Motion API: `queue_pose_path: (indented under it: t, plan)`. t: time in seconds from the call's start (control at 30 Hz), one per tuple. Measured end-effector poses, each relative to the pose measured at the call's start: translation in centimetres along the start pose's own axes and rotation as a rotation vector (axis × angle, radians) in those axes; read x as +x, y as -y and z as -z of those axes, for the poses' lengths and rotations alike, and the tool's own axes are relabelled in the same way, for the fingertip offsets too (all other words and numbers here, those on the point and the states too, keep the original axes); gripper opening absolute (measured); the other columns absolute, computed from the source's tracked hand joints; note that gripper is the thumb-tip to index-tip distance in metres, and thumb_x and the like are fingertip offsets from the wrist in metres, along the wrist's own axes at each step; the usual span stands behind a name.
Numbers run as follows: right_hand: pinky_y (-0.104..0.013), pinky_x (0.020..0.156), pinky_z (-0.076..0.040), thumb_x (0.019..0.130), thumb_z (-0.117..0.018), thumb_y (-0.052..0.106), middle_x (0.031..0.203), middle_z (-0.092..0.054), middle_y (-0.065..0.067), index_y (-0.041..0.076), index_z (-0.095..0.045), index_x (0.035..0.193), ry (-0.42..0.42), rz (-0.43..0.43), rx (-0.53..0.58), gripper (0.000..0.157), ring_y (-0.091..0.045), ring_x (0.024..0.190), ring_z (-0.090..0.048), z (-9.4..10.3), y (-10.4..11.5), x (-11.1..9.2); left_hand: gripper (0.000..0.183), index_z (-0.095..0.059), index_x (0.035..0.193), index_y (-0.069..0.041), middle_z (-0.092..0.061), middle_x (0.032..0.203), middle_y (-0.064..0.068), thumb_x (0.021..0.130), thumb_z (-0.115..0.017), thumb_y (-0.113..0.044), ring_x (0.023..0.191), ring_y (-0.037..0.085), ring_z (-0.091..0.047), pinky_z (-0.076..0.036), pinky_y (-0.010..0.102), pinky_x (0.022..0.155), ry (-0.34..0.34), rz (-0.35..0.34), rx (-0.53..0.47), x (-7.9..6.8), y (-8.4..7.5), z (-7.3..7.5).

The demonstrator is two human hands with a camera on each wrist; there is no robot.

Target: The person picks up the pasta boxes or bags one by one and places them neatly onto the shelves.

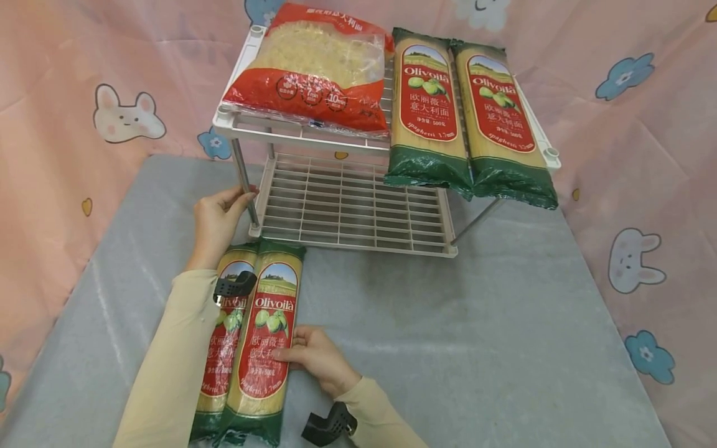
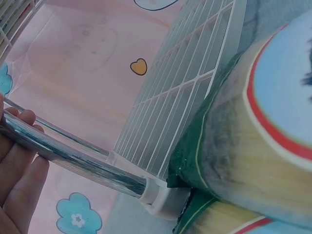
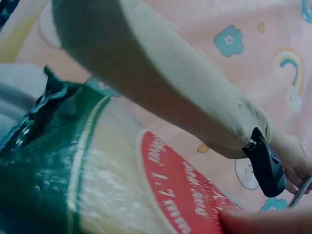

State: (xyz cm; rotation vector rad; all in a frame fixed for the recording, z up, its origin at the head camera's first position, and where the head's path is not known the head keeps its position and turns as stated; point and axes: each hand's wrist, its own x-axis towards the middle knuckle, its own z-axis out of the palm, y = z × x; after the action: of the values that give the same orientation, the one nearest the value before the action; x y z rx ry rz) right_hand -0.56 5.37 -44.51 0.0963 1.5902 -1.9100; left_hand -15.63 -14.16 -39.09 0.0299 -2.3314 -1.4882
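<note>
While the left hand [image 1: 215, 218] clasped a post [image 1: 242, 167], the right hand [image 1: 322, 361] pinched a pack [image 1: 263, 345]

Lying on the table [image 1: 476, 342] before the rack [image 1: 358, 246], beside its twin [image 1: 223, 364], it looked weighty and stiff lengthwise, its film slick, its dry strands likely to snap if bent. A mid-length hold round both edges seemed surest.

Soft head-view light, faint shadow on the grey tabletop [image 1: 504, 323], glints on the spaghetti packet [image 1: 265, 342] (wrist views dimmer).

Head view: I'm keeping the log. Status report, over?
Left hand gripping metal post. Right hand holding spaghetti pack in front of rack. Left sleeve partly hiding neighbouring pack.
</note>
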Motion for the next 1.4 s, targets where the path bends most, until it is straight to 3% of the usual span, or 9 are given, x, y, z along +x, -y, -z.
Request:
queue_pose_path:
  t: [0.2,0.5,0.83,1.4]
  plan:
    - [-0.030,0.080,-0.052,0.079,-0.064,-0.007,0.094,-0.067,-0.011,-0.005,-0.049,0.109,-0.010,0.003,0.015,0.034,-0.016,0.083,-0.064,-0.17,-0.28,-0.01,0.029,-0.067,0.112,0.002,-0.068,0.105,0.016,0.093,-0.062,-0.018,0.099,0.026,-0.065,-0.052,0.035,0.086,-0.002,0.001,-0.013,-0.08,0.04,0.01]
    - [-0.030,0.074,-0.054,0.079,-0.064,-0.006,0.093,-0.069,-0.013,-0.004,-0.051,0.107,-0.027,-0.008,0.168,0.031,-0.017,0.081,-0.066,0.40,-0.56,0.20,0.029,-0.068,0.112,0.001,-0.068,0.105,0.015,0.093,-0.062,-0.020,0.099,0.026,-0.065,-0.052,0.034,0.086,-0.002,0.000,-0.018,-0.05,0.02,-0.01]
    - [-0.030,0.077,-0.053,0.084,-0.064,0.002,0.096,-0.069,-0.008,-0.007,-0.056,0.114,0.009,-0.040,0.236,0.033,-0.016,0.085,-0.066,0.76,-0.36,0.18,0.029,-0.067,0.113,0.002,-0.068,0.106,0.016,0.093,-0.062,-0.019,0.100,0.026,-0.065,-0.052,0.033,0.086,-0.001,-0.006,-0.032,-0.05,0.04,-0.03]
    - [-0.028,0.073,-0.054,0.079,-0.063,-0.009,0.093,-0.069,-0.020,-0.012,-0.058,0.105,-0.031,0.028,0.156,0.026,-0.016,0.078,-0.066,0.58,-1.04,0.05,0.030,-0.067,0.114,0.001,-0.068,0.106,0.015,0.093,-0.061,-0.020,0.101,0.025,-0.065,-0.051,0.034,0.087,0.003,-0.001,-0.019,-0.09,-0.04,0.03]
